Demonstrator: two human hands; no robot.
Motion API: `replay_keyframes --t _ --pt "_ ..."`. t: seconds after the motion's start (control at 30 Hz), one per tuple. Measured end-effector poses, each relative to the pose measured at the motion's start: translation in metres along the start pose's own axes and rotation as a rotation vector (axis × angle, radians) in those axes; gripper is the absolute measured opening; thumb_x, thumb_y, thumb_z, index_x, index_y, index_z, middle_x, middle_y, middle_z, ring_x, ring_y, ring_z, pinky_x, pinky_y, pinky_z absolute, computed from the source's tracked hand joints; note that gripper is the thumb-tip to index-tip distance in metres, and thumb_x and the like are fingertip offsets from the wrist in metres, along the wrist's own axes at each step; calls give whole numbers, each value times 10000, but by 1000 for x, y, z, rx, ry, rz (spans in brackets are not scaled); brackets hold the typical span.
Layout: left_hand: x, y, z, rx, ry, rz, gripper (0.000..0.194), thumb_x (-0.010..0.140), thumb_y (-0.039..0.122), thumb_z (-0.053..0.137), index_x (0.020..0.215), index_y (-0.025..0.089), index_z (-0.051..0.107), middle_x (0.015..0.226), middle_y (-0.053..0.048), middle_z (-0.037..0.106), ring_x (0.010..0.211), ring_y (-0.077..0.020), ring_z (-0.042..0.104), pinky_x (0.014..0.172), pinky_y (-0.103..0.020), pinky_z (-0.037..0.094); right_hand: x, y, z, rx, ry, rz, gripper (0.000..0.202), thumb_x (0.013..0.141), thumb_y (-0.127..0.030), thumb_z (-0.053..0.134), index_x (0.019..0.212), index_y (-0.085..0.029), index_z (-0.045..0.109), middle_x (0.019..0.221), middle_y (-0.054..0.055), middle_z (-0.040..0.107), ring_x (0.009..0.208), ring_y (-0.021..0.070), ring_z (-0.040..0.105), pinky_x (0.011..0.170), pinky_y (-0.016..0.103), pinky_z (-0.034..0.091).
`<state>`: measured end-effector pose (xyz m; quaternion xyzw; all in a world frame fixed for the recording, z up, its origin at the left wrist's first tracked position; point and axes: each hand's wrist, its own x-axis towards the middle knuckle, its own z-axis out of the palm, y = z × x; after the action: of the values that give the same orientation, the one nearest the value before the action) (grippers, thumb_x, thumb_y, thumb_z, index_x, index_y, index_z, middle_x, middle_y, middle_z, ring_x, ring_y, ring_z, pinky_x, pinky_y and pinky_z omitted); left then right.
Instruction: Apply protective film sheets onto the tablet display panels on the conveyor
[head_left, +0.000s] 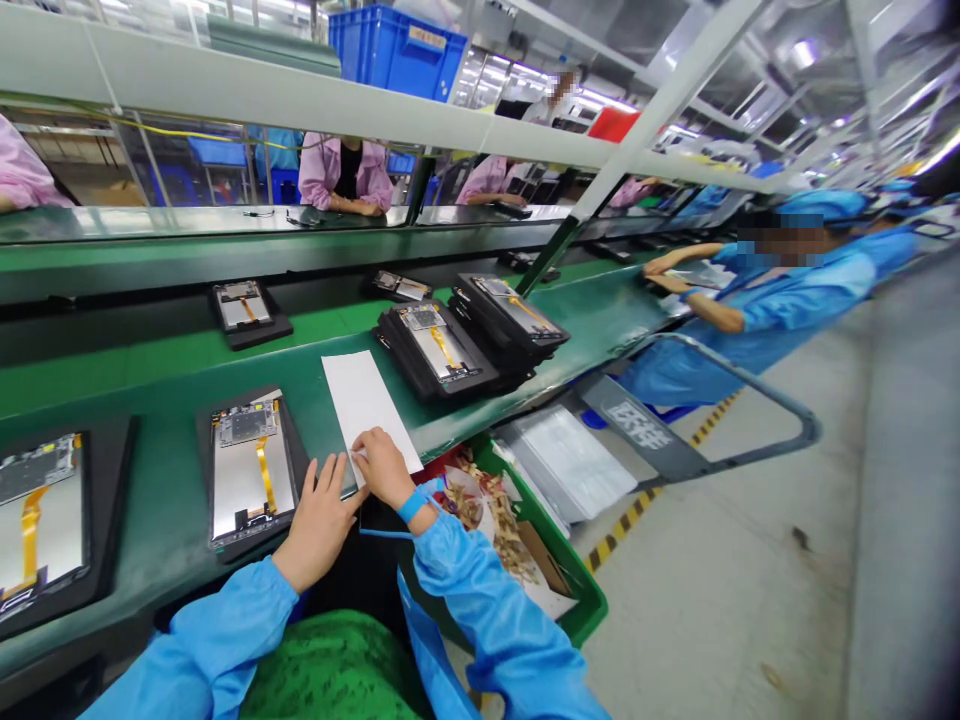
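A long white sheet [367, 395] lies on the green bench in front of me. My left hand [319, 520] rests flat at the sheet's near left corner, fingers stretched out and apart. Over the near end of the sheet, my right hand [386, 468] has its thumb and fingers pinched together; anything between them is too small to make out. A blue band circles the right wrist. Just left of my left hand, an opened tablet [251, 470] with an orange ribbon cable lies on a black pad. Another opened tablet [45, 510] lies farther left.
Stacked black pads with opened tablets [439, 345] stand beyond the sheet, on the right. A green crate [592, 600] with paper scraps sits below the bench edge, beside a trolley [652, 430]. A co-worker in blue [795, 290] works at right. Opened tablets [244, 305] lie on the conveyor.
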<state>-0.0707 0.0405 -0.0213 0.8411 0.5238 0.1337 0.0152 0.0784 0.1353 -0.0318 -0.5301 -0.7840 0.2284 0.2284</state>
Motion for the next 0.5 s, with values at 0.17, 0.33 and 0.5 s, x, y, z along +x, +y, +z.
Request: replay_keyframes --t 0.17,0.33,0.5 --pt "1 0 1 -2 -11 -5 565 851 245 700 1396 305 562 1512 -175 479 1422 -377 413 1159 -628 296 -9 5 4 176 45 -44 102 916 -126 514 904 -214 564 1049 77 654 1064 217 590 968 388 465" --pt "2 3 3 -29 8 -29 500 869 234 669 1358 298 587 1503 -169 483 1405 -364 435 1154 -634 299 -12 16 -11 381 58 -41 82 992 -265 431 949 -230 492 1225 114 667 1135 198 652 968 386 508" --pt "-20 -2 -20 -99 96 1 558 918 111 512 1457 249 473 1539 -174 428 1430 -300 403 1172 -586 316 3 -23 -19 654 70 -87 174 965 -389 536 934 -220 562 1079 81 681 997 205 672 919 370 516"
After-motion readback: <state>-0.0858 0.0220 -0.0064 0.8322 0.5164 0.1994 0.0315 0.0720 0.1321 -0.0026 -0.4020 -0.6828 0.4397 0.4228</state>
